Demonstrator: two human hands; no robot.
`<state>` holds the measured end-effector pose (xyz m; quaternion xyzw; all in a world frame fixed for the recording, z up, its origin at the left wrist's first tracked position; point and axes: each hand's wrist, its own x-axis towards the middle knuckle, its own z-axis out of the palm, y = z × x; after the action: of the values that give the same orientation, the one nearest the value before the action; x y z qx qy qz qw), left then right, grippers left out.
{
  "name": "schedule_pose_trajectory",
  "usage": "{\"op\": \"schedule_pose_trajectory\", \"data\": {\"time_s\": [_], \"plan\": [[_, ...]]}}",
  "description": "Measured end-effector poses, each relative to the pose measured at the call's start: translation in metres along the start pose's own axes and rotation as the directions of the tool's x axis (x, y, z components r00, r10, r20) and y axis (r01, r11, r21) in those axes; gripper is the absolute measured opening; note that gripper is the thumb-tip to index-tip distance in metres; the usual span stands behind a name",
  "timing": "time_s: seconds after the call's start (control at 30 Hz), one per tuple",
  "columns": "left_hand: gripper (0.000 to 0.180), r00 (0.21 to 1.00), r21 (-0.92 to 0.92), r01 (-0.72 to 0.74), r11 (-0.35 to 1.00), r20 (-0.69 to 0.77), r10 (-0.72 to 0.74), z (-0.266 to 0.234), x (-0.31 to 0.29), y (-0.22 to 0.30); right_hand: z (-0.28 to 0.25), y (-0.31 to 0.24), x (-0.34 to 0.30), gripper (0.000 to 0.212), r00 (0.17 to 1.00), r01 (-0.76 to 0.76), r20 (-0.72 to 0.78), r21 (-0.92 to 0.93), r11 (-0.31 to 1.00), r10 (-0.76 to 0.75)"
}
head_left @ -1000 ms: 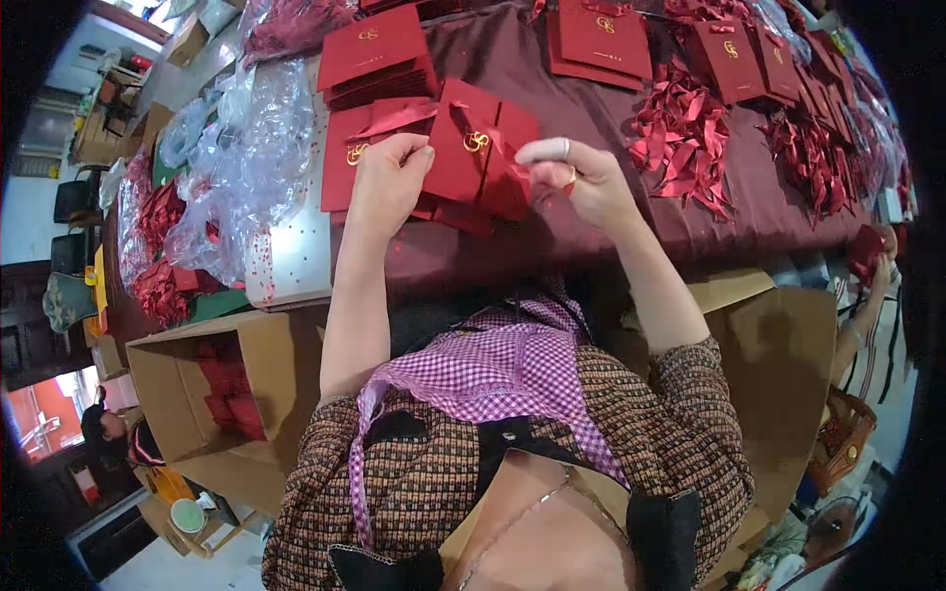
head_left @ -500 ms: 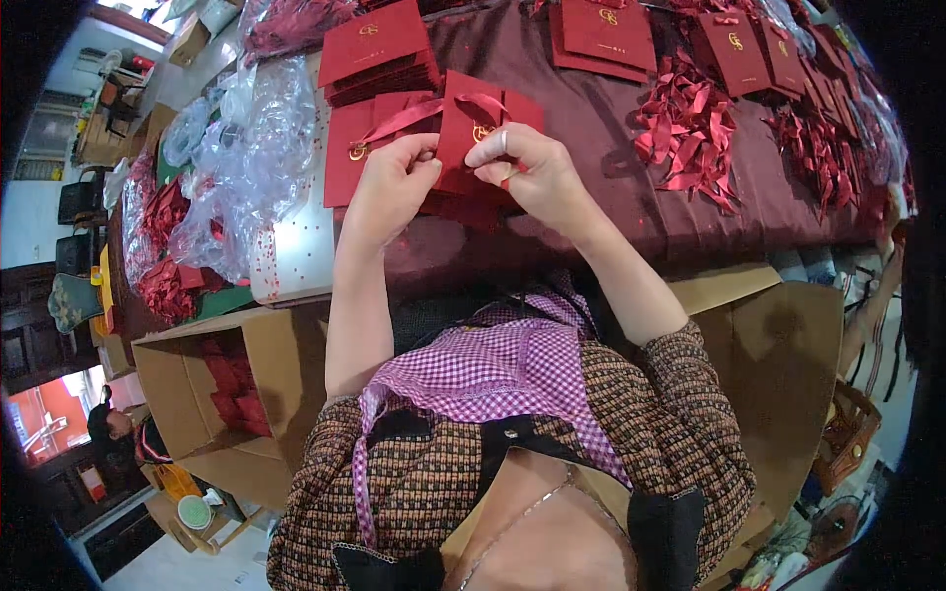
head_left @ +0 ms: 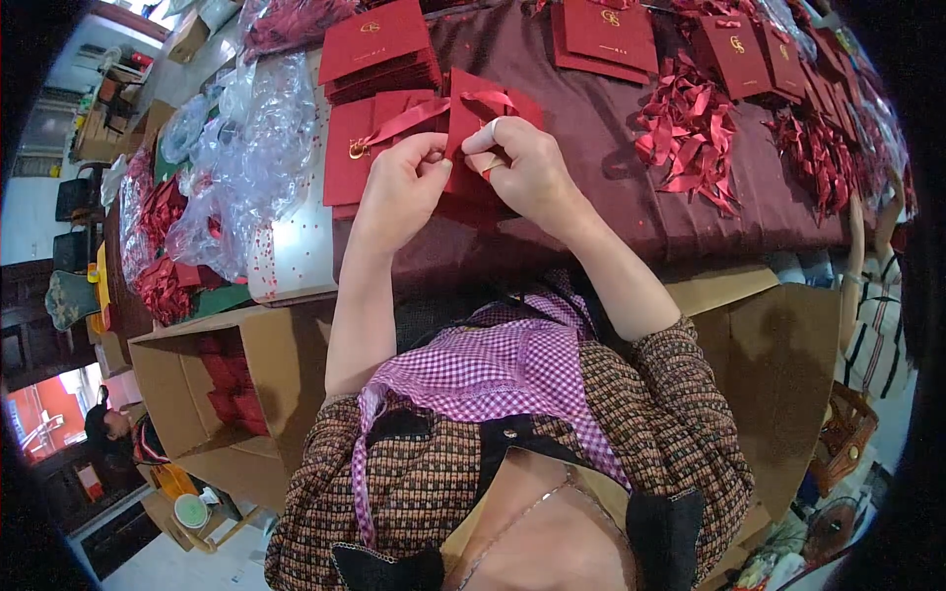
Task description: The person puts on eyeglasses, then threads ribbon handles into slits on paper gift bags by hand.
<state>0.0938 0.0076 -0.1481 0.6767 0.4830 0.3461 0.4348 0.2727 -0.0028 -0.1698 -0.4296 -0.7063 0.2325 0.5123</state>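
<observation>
Red bag (head_left: 462,123) bears a ribbon (head_left: 490,100); loose ribbons (head_left: 687,138) remain heaped. Left hand (head_left: 406,185) pinches the bag's edge; what right hand (head_left: 528,175) grips, I cannot tell.

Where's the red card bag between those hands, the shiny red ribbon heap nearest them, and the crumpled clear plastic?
Red card bag (head_left: 465,120): head view, its front face.
Shiny red ribbon heap (head_left: 687,140): head view, its middle.
Crumpled clear plastic (head_left: 280,118): head view, upper right part.

Upper-left rectangular red paper bags (head_left: 394,44): a gold emblem (head_left: 371,28) tops illegible fine print.
Upper-middle red paper bags (head_left: 603,37): gold emblem, illegible print.
Right-hand red paper bags (head_left: 741,71): gold emblems show.
Lower-left red paper bag (head_left: 343,179): gold emblem, partly covered.
</observation>
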Motion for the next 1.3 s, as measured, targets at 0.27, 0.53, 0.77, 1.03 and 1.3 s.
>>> {"op": "schedule_pose_trajectory", "data": {"time_s": [0.27,0.53,0.77,1.03,1.3], "plan": [[0.021,0.993,0.036,-0.100,0.994,-0.064,0.102,0.013,-0.006,0.011,-0.001,-0.027,-0.001,0.008,0.978,0.201,0.012,-0.323,0.925,-0.208],[0.027,0.988,-0.058,-0.135,0.989,0.064,0.139,-0.003,-0.006,0.005,-0.019,-0.007,0.003,0.018,0.975,-0.219,0.091,0.214,0.952,0.203],[0.022,0.925,0.210,-0.374,0.903,0.155,0.347,0.002,0.007,0.001,-0.013,-0.012,-0.006,0.014,0.982,-0.173,-0.013,0.301,0.938,0.186],[0.021,0.901,0.138,-0.424,0.895,0.166,0.401,0.000,0.004,-0.010,-0.031,-0.020,0.006,0.031,0.955,-0.243,0.232,0.257,0.935,0.185],[0.018,0.967,-0.069,-0.245,0.967,0.056,0.249,0.008,0.001,-0.008,-0.036,-0.006,0.034,0.020,0.864,0.448,0.363,-0.237,0.862,-0.349]]}}
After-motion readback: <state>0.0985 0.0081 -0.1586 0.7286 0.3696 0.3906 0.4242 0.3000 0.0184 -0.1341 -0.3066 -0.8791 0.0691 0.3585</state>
